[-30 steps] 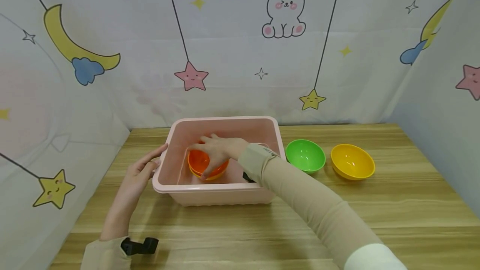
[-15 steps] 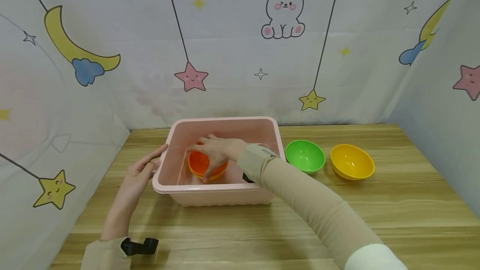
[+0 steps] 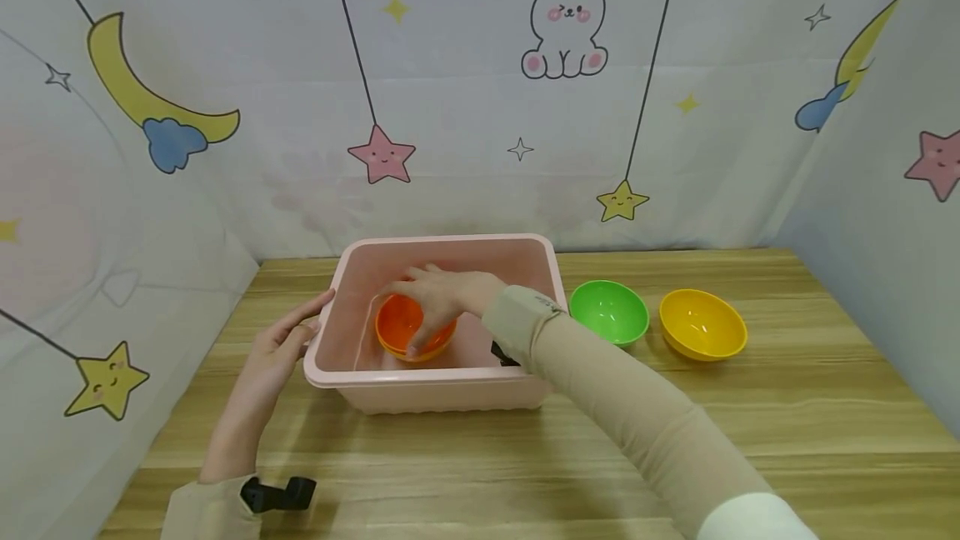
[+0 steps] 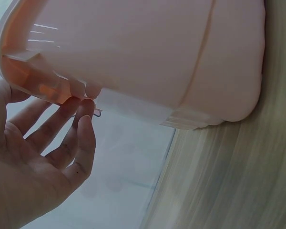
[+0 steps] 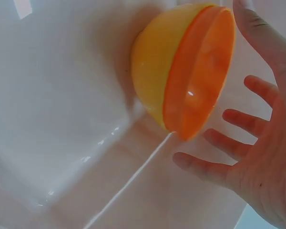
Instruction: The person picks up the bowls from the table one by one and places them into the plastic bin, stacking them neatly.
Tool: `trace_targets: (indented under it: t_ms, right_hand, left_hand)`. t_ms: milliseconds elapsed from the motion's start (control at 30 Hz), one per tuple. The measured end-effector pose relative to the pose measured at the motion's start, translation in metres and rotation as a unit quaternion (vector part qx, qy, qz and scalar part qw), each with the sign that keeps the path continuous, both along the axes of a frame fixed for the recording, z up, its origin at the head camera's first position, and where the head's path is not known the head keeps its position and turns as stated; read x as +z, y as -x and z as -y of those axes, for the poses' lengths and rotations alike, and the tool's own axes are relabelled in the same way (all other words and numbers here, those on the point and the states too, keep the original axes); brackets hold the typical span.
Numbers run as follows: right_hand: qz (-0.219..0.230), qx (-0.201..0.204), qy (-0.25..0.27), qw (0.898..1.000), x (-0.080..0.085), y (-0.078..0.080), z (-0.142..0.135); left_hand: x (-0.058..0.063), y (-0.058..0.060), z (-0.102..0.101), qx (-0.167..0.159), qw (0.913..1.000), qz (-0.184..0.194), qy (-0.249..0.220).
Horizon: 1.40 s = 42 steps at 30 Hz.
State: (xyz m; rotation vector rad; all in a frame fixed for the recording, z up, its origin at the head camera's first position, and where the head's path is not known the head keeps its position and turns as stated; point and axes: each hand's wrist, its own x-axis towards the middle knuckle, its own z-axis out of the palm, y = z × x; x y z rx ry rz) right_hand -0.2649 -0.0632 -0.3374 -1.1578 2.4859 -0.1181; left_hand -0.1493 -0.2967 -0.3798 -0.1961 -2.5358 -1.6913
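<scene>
Inside a pink plastic basin (image 3: 442,392), an orange bowl (image 3: 397,321) sits nested in a yellow bowl (image 5: 153,59). Over this pair hovers my right hand (image 3: 441,297), its fingers spread. In the right wrist view its four fingers are apart from the bowls, and the thumb is close to the orange rim. My left hand (image 3: 279,350) grips the basin's left rim, with curled fingertips (image 4: 86,105) against the rim's underside in the left wrist view. The right forearm covers part of the basin's right side.
A green bowl (image 3: 610,312) stands just right of the basin, and another yellow bowl (image 3: 703,324) stands farther right. All rest on a wood-grain table (image 3: 420,469). A printed cloth (image 3: 465,98) walls the back and both sides.
My right hand has drawn slightly up and to the right off the nested bowls. My left hand, the basin and the bowls have stayed in place.
</scene>
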Motion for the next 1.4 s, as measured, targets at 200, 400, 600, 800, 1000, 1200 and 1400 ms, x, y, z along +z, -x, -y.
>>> trace_targets:
  t_ms: [200,400,600,800,1000,1200,1400]
  right_hand:
    - [0.003,-0.005,-0.002,1.0,0.009,0.001,-0.004]
    - [0.01,0.0,0.003,1.0,0.019,-0.001,-0.01]
    - [0.013,0.005,0.009,1.0,0.03,-0.003,-0.018]
    - [-0.003,0.019,0.014,1.0,0.039,-0.004,-0.025]
    - [-0.024,0.031,0.006,0.999,0.049,-0.01,-0.032]
    - [-0.044,0.037,0.009,0.998,0.059,-0.016,-0.034]
    - [-0.059,0.043,0.008,0.997,0.065,-0.022,-0.036]
  left_hand:
    - [0.0,0.0,-0.001,0.002,1.0,0.002,0.004]
    - [0.001,0.0,-0.001,-0.001,1.0,0.008,-0.002]
    - [0.0,0.0,-0.001,0.002,1.0,0.004,0.002]
    - [0.0,0.0,-0.001,0.002,1.0,0.001,0.005]
    - [-0.001,0.0,-0.002,0.004,1.0,0.005,0.007]
    - [0.0,-0.001,-0.002,0.003,1.0,0.001,0.007]
    - [0.0,-0.001,-0.002,0.001,1.0,0.004,0.004]
